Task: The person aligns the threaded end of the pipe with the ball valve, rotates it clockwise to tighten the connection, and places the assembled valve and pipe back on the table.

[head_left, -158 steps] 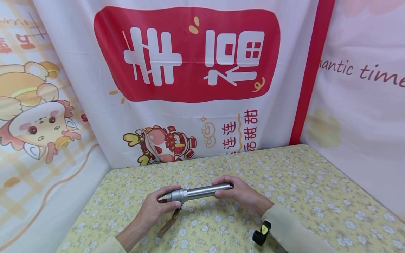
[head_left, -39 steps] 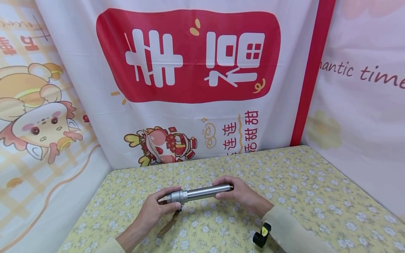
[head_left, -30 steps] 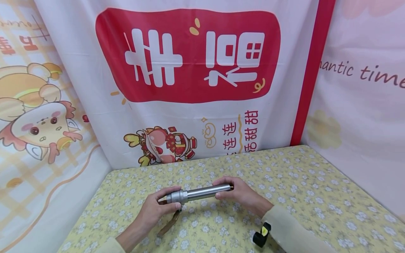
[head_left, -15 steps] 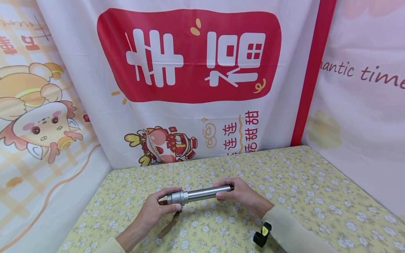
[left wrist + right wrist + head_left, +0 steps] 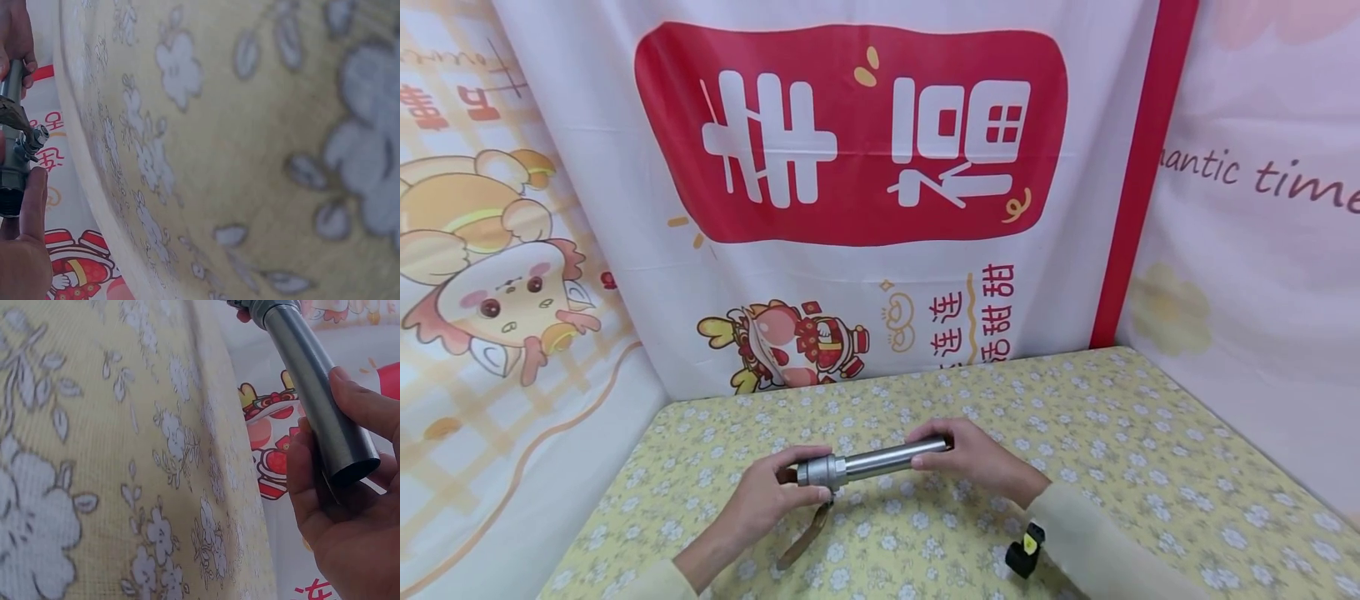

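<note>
A ball valve [image 5: 826, 472] with a metal body and a long brownish lever handle [image 5: 805, 540] is joined at a hex fitting to a smooth steel pipe [image 5: 883, 460]. My left hand [image 5: 766, 492] grips the valve body, thumb on the near side and fingers over the far side. At the pipe's other end, my right hand [image 5: 973, 458] holds it between thumb and fingers. The right wrist view shows the pipe's open, hollow end [image 5: 354, 472] above the palm. In the left wrist view, the lever's nut [image 5: 40, 133] shows beside the valve body.
Flowered yellow cloth [image 5: 1045, 417] covers the table beneath both hands. Printed white curtains [image 5: 865, 275] hang at the back and both sides. A black device with a yellow mark [image 5: 1025, 550] sits at my right sleeve.
Both hands keep their holds on the valve and pipe. The whole assembly has shifted only very slightly to the right in the head view, along with the background.
</note>
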Demonstrator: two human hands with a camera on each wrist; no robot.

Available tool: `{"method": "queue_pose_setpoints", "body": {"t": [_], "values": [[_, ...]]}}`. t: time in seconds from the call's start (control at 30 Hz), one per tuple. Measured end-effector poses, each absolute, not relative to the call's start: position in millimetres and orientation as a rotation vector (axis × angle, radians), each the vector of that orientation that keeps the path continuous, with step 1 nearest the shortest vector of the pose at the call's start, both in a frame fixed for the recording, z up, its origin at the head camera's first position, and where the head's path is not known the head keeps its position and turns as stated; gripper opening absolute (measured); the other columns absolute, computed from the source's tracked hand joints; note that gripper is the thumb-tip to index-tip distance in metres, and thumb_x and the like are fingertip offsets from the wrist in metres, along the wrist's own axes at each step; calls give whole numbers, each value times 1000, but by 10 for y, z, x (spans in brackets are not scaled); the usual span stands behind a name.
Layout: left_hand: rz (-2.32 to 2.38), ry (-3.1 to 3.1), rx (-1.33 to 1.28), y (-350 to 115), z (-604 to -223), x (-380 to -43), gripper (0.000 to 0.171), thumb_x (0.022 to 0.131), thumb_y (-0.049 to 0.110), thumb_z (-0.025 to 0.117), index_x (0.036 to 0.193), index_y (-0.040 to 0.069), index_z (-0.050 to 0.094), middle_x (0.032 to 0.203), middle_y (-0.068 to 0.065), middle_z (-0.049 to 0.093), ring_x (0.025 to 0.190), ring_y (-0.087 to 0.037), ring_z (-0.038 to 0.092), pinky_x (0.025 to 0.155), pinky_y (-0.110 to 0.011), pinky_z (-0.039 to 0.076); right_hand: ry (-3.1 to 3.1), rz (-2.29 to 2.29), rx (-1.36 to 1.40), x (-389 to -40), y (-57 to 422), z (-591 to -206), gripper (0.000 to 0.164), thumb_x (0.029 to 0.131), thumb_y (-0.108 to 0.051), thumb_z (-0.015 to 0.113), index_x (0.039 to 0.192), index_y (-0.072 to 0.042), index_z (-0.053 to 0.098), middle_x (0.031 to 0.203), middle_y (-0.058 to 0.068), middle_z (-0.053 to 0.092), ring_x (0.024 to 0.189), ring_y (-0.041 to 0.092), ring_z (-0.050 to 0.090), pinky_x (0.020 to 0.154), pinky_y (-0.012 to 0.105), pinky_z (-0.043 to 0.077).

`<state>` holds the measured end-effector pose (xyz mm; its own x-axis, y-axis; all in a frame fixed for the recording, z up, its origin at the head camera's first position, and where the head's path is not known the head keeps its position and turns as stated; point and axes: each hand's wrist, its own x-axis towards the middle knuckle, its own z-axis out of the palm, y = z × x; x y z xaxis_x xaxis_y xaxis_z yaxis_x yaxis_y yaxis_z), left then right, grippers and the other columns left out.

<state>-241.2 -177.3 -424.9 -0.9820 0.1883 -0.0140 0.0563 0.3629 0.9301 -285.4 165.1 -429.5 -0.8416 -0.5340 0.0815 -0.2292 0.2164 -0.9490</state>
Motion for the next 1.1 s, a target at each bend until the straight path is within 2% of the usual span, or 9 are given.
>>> {"method": "queue_pose_setpoints", "body": {"t": [0.23,0.43,0.73,1.1], "values": [[1619,2574,211,-1759,-4224,-2437,60,82,22,98,138,19,77,132,-12,72,104,-25,68,84,-42,64,2339,-1596,-769,-2872,1640,-4283,29,102,-21,80,128,-10,76,116,10,76,94,22,66,79,39,56],[1524,2668,241,-1756,-4216,-2473,54,82,25,98,133,26,79,126,-9,74,101,-23,68,77,-36,60,2406,-1565,-757,-2884,1626,-4286,27,101,-22,81,126,-12,78,114,6,77,93,22,67,77,33,56],[1396,2770,386,-1761,-4190,-2518,52,85,29,96,133,27,78,124,-7,76,98,-21,69,66,-33,58,2508,-1493,-788,-2901,1629,-4271,27,99,-26,83,123,-14,79,109,1,77,92,27,68,73,30,55],[1334,2748,497,-1748,-4184,-2605,49,86,33,95,132,25,78,122,-10,76,100,-20,77,74,-30,62,2713,-1249,-882,-2942,1678,-4296,25,102,-32,79,124,-19,79,104,-11,76,83,13,66,73,29,54]]}}
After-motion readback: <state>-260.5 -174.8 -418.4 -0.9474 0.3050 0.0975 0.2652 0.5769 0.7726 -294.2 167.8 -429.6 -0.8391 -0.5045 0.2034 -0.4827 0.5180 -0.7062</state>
